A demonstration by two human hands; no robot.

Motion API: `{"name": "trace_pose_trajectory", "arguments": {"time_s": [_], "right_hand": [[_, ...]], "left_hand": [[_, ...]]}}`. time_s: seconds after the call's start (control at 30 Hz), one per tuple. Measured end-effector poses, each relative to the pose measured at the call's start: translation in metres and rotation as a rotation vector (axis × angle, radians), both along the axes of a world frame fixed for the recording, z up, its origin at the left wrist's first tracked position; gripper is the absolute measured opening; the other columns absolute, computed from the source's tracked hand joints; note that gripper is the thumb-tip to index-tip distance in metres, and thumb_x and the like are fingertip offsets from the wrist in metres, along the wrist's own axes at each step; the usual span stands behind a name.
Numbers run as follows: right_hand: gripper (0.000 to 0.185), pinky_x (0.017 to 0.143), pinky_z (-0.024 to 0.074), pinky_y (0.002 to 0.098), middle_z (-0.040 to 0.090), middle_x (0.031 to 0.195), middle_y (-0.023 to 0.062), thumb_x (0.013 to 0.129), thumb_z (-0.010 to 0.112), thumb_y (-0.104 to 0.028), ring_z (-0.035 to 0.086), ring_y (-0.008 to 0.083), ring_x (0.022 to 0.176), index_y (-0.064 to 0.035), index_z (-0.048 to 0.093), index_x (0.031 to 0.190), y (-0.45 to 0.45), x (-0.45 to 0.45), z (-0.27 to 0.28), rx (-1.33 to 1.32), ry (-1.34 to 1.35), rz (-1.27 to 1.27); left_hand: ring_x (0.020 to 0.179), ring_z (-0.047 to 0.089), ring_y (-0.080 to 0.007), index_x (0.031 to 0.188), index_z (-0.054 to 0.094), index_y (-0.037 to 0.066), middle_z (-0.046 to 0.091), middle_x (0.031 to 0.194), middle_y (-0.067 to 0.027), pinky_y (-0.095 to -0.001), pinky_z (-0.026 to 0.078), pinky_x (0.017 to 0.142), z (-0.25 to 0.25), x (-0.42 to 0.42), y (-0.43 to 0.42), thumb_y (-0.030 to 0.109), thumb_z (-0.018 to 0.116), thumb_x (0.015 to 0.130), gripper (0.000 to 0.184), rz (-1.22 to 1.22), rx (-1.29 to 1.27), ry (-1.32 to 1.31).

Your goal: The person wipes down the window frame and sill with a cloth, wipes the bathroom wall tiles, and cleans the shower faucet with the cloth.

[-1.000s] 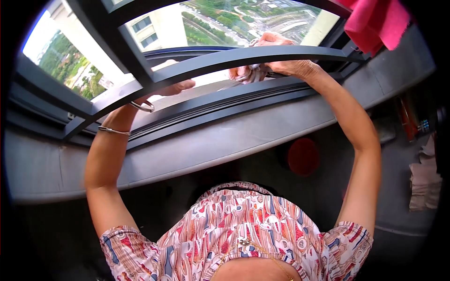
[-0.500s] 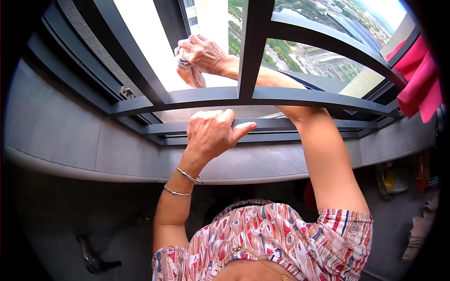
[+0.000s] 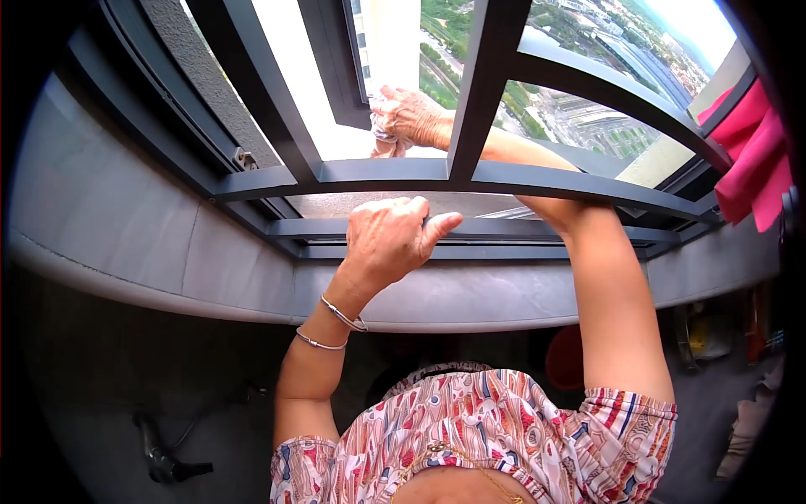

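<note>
My right hand reaches out between the dark bars, its forearm behind the upright bar. It is closed around a pale, crumpled cloth, beside the lower corner of a dark window frame. Part of the cloth is hidden by the fingers. My left hand is wrapped over the lower rail of the grille, with the thumb lying along it.
A grey stone sill runs below the grille. Pink cloth hangs over the bars at the right. On the floor lies a black hair dryer; a red round object sits under the sill. Outside, the ground is far below.
My right hand with the cloth has moved right and down, closer to the upright bar. My left hand keeps its hold on the rail. The view has shifted slightly.
</note>
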State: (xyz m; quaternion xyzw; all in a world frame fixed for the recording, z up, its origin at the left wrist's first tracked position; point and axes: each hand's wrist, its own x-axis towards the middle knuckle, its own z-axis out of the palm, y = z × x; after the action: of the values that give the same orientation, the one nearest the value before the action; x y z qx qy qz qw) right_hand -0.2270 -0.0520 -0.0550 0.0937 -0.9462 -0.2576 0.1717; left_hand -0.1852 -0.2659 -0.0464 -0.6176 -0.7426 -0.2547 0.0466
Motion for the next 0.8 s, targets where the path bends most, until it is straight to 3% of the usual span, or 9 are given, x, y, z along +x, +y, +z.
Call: {"name": "trace_pose_trajectory", "arguments": {"time_s": [0.13, 0.2, 0.27, 0.33, 0.37, 0.43, 0.5, 0.6, 0.8], "right_hand": [[0.018, 0.079, 0.0538, 0.0352, 0.063, 0.093, 0.0101, 0.074, 0.063, -0.008, 0.059, 0.0255, 0.088, -0.0022, 0.067, 0.091, -0.006, 0.035, 0.024, -0.776, 0.134, -0.046], [0.022, 0.069, 0.0586, 0.0324, 0.065, 0.094, 0.0122, 0.083, 0.063, -0.01, 0.066, 0.0202, 0.078, -0.0025, 0.062, 0.103, 0.003, 0.016, 0.028, -1.278, 0.264, -0.027], [0.026, 0.065, 0.0593, 0.0311, 0.066, 0.091, 0.0113, 0.085, 0.065, -0.014, 0.067, 0.0177, 0.077, -0.0016, 0.06, 0.107, 0.001, 0.018, 0.035, -1.151, 0.426, 0.259], [0.038, 0.074, 0.0576, 0.0344, 0.059, 0.103, 0.0113, 0.083, 0.07, -0.02, 0.064, 0.0182, 0.09, -0.0012, 0.056, 0.112, -0.008, 0.024, 0.043, -1.28, 0.371, 0.255], [0.045, 0.081, 0.0541, 0.0356, 0.057, 0.106, 0.012, 0.081, 0.072, -0.023, 0.062, 0.0195, 0.095, -0.0008, 0.054, 0.116, -0.019, 0.032, 0.053, -1.397, 0.284, 0.21], [0.065, 0.096, 0.0429, 0.036, 0.056, 0.111, 0.0153, 0.076, 0.076, -0.033, 0.055, 0.0224, 0.105, 0.0002, 0.049, 0.124, -0.032, 0.056, 0.077, -1.386, 0.199, 0.138], [0.067, 0.093, 0.0441, 0.035, 0.054, 0.116, 0.018, 0.078, 0.074, -0.036, 0.055, 0.0242, 0.105, 0.0013, 0.047, 0.127, -0.017, 0.066, 0.072, -1.458, 0.141, 0.177], [0.044, 0.085, 0.0464, 0.0368, 0.063, 0.104, 0.0205, 0.084, 0.061, -0.032, 0.06, 0.0328, 0.098, 0.0036, 0.058, 0.109, -0.033, 0.127, 0.079, -1.135, 0.204, -0.155], [0.072, 0.09, 0.0457, 0.0385, 0.06, 0.114, 0.0192, 0.084, 0.053, -0.06, 0.056, 0.0347, 0.109, -0.0006, 0.048, 0.125, -0.063, 0.203, 0.059, -0.959, -0.607, -0.343]], "left_hand": [[0.067, 0.062, -0.0306, 0.089, 0.062, -0.001, 0.062, 0.078, -0.019, -0.0376, 0.049, 0.061, -0.018, -0.037, 0.007, 0.026, 0.055, 0.091, 0.028, -0.087, 0.396, -0.105], [0.088, 0.062, -0.0264, 0.11, 0.056, -0.004, 0.06, 0.1, -0.0209, -0.035, 0.049, 0.076, -0.007, -0.061, 0.023, 0.017, 0.057, 0.09, 0.029, 0.152, 0.39, -0.485], [0.114, 0.045, -0.0168, 0.13, 0.043, 0.003, 0.044, 0.131, -0.0117, -0.0307, 0.045, 0.087, 0.033, -0.06, 0.039, 0.03, 0.05, 0.095, 0.045, 0.261, 0.481, -1.159], [0.111, 0.049, -0.0161, 0.125, 0.047, 0.006, 0.048, 0.126, -0.0101, -0.0318, 0.047, 0.086, 0.07, -0.059, 0.052, 0.032, 0.048, 0.097, 0.039, 0.281, 0.552, -1.485], [0.105, 0.054, -0.0161, 0.117, 0.051, 0.008, 0.054, 0.117, -0.0075, -0.0342, 0.05, 0.084, 0.058, -0.078, 0.069, 0.029, 0.048, 0.097, 0.029, -0.126, 0.762, -1.601], [0.094, 0.06, -0.0165, 0.11, 0.052, 0.01, 0.058, 0.105, -0.0041, -0.0368, 0.054, 0.079, 0.063, -0.097, 0.09, 0.021, 0.047, 0.097, 0.017, -0.198, 0.903, -1.615], [0.094, 0.061, -0.0195, 0.112, 0.05, 0.011, 0.058, 0.106, -0.006, -0.0376, 0.056, 0.078, 0.058, -0.121, 0.107, 0.011, 0.044, 0.095, 0.017, -0.178, 0.989, -1.835], [0.095, 0.061, -0.0205, 0.113, 0.049, 0.011, 0.058, 0.108, -0.0072, -0.0378, 0.056, 0.078, 0.088, -0.129, 0.107, 0.008, 0.043, 0.094, 0.02, -0.151, 1.144, -1.609], [0.099, 0.057, -0.0168, 0.114, 0.047, 0.009, 0.056, 0.109, -0.0071, -0.029, 0.049, 0.09, 0.16, -0.132, 0.123, -0.002, 0.043, 0.09, 0.027, -0.158, 1.518, -1.079]]}}
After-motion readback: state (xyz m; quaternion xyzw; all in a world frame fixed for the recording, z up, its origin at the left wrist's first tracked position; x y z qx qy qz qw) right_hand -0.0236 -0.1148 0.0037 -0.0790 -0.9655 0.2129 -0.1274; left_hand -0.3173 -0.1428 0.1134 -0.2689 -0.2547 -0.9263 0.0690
